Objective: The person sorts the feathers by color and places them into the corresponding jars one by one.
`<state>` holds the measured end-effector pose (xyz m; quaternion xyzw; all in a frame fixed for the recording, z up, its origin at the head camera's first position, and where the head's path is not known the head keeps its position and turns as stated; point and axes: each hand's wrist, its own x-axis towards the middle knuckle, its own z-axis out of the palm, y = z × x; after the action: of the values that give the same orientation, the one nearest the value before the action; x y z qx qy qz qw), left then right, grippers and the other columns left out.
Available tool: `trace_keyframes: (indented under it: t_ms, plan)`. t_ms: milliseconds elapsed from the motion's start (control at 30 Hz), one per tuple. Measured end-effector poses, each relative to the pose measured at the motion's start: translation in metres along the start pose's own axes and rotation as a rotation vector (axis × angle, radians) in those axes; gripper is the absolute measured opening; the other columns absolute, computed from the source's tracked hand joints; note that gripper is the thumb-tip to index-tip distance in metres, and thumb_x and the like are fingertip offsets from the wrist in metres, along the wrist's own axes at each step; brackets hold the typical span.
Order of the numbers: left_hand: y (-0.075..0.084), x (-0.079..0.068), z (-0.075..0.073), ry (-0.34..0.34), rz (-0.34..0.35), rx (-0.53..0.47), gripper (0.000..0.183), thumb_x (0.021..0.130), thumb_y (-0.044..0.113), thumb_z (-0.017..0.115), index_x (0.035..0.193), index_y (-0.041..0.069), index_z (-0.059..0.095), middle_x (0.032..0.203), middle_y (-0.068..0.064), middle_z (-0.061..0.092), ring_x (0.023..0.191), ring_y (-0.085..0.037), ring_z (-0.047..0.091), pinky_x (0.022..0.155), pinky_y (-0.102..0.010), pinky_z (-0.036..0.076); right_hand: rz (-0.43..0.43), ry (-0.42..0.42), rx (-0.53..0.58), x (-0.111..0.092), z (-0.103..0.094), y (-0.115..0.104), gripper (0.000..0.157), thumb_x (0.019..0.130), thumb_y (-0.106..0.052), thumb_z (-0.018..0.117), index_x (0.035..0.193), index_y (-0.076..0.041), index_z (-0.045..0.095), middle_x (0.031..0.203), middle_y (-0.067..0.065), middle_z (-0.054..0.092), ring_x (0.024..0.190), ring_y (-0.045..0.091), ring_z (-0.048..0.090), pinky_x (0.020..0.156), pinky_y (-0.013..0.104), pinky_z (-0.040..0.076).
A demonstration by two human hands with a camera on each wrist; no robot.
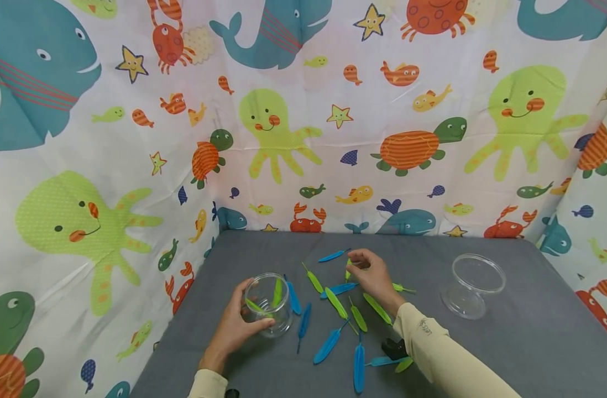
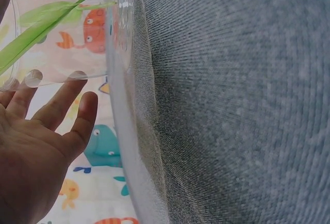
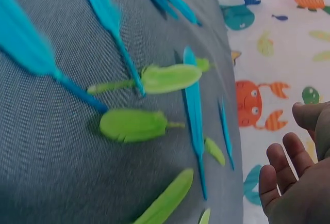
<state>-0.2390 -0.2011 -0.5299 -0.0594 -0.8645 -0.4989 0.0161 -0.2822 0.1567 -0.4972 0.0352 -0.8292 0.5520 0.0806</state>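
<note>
My left hand [image 1: 236,320] grips a clear jar [image 1: 282,326] at the left, thumb on the near side and fingers round the far side. Green feathers [image 1: 277,292] stand and lean inside it; in the left wrist view, fingertips [image 2: 77,75] press against its wall. Over the far middle of the table is my right hand [image 1: 375,275], fingers loosely bent. Close by its fingertips lies a small green feather [image 1: 348,271], which the right wrist view shows on the cloth, apart from the hand. Nothing shows between the right hand's fingers.
Several blue feathers [image 1: 327,347] and green feathers [image 1: 335,303] lie scattered mid-table, some overlapping. A second clear container [image 1: 465,305] with a wide rim stands at the right. Grey cloth [image 1: 527,331] covers the table; a sea-animal printed curtain [image 1: 293,210] hangs behind and at the sides.
</note>
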Motion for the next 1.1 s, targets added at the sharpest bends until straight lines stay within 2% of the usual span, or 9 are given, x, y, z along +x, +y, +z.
trace_keyframes:
  t_ms: [300,533,767,1100]
  plan:
    - [0.001,-0.001,0.001,-0.001,0.004,0.005,0.109,0.07,0.04,0.094,0.156,0.031,0.029,0.158,-0.007,0.042,0.135,-0.037,0.056,0.11,-0.059,0.045,-0.019,0.059,-0.088,-0.002,-0.024,0.024,0.029,0.098,-0.009,0.067,0.127,-0.007,0.065,0.13,0.02,0.066,0.111,0.034,0.063,0.089,0.044,0.055]
    - [0.001,0.0,0.0,-0.004,-0.021,0.001,0.107,0.07,0.04,0.094,0.155,0.033,0.029,0.158,-0.007,0.043,0.135,-0.037,0.056,0.11,-0.061,0.044,0.006,0.124,-0.155,-0.003,-0.041,0.043,0.03,0.098,-0.006,0.065,0.127,-0.001,0.064,0.128,0.022,0.066,0.114,0.037,0.06,0.096,0.051,0.051]
    - [0.002,-0.001,0.001,0.009,-0.005,0.016,0.107,0.071,0.035,0.095,0.156,0.031,0.03,0.158,-0.007,0.042,0.134,-0.037,0.056,0.109,-0.06,0.046,0.046,0.15,-0.203,-0.005,-0.053,0.055,0.03,0.098,-0.006,0.064,0.127,0.0,0.064,0.128,0.024,0.065,0.117,0.039,0.059,0.101,0.054,0.048]
    - [0.002,-0.001,0.002,0.015,0.005,0.015,0.107,0.071,0.033,0.095,0.156,0.031,0.029,0.157,-0.008,0.043,0.135,-0.038,0.054,0.108,-0.061,0.046,0.08,0.162,-0.272,-0.006,-0.065,0.066,0.029,0.097,-0.005,0.06,0.125,0.0,0.064,0.125,0.024,0.066,0.114,0.04,0.062,0.097,0.055,0.05]
